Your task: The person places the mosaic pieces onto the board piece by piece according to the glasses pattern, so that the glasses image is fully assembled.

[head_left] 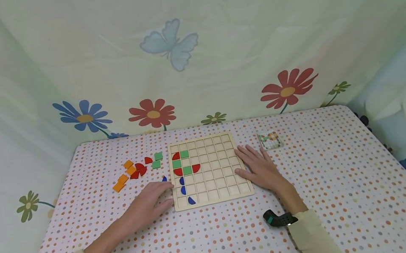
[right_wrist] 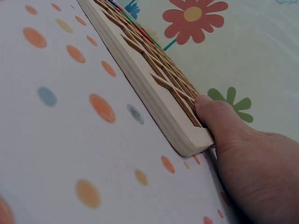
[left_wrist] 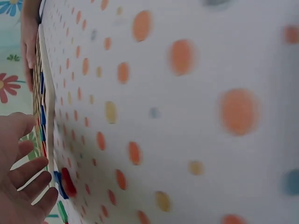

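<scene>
Appears to be filling the grid board (head_left: 220, 173) — between splayed right hand (head_left: 260, 168) and loose, empty left hand (head_left: 148, 204) — probably needs next to pinch the blue piece (head_left: 164, 179) outside its left edge.

A pale printed cloth (head_left: 250, 17) hangs as the back wall, bearing a light-blue butterfly (head_left: 179, 52). Below and left of the butterfly sit a blue flower (head_left: 84, 117) and a red flower (head_left: 153, 114); below and right of it, a second red flower (head_left: 287, 91). Farther below the butterfly spreads a cloth-covered desk (head_left: 331, 161), white with coloured dots. Dark objects (head_left: 363, 119) to the butterfly's far lower right are too small to name with certainty.
</scene>
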The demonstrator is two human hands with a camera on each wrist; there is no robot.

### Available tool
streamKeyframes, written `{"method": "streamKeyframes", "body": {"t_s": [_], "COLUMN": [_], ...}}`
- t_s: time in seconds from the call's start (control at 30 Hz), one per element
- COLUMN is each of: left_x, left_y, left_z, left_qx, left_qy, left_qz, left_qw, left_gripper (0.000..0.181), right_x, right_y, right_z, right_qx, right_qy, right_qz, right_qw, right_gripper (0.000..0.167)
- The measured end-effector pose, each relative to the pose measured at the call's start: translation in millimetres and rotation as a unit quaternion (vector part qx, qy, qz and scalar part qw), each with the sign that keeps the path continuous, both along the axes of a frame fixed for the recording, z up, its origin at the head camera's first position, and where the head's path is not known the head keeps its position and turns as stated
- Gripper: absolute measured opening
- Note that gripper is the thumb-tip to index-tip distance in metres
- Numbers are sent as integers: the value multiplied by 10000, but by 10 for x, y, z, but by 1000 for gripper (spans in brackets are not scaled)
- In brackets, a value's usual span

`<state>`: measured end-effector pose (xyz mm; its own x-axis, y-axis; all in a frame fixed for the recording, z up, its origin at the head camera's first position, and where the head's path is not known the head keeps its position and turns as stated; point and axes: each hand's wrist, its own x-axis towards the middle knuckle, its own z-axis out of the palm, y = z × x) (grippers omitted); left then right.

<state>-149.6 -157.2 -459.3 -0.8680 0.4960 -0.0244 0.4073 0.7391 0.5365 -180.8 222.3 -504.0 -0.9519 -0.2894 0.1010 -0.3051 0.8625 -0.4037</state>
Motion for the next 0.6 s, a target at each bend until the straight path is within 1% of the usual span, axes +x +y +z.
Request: {"method": "streamKeyframes", "body": {"t_s": [0.13, 0.23, 0.33, 0.47, 0.53, 0.6], "left_x": [90, 133, 140, 136, 142, 145], "left_y": [-138, -231, -312, -384, -404, -422], "left_z": [-64, -89, -105, -116, -115, -122], "left_qx": [40, 112, 195, 152, 109, 98], "left_qy": [29, 33, 53, 42, 47, 75], "left_qz": [257, 423, 601, 898, 959, 951], "left_qw": [9997, 9990, 9980, 9958, 9953, 9954], "left_gripper": [42, 44, 49, 54, 55, 55], "right_x": [-9, -7, -9, -13, -12, -10], "right_y": [-3, -8, -4, 3, 4, 2], "right_z": [3, 2, 8, 19, 22, 24], "right_qx": [19, 45, 61, 73, 78, 87], "right_qy": [4, -2, -26, -51, -56, -47], "right_qz": [23, 16, 16, 27, 34, 35], "right_qw": [10000, 10000, 10000, 10000, 9999, 9999], "right_gripper": [71, 71, 71, 71, 71, 71]}}
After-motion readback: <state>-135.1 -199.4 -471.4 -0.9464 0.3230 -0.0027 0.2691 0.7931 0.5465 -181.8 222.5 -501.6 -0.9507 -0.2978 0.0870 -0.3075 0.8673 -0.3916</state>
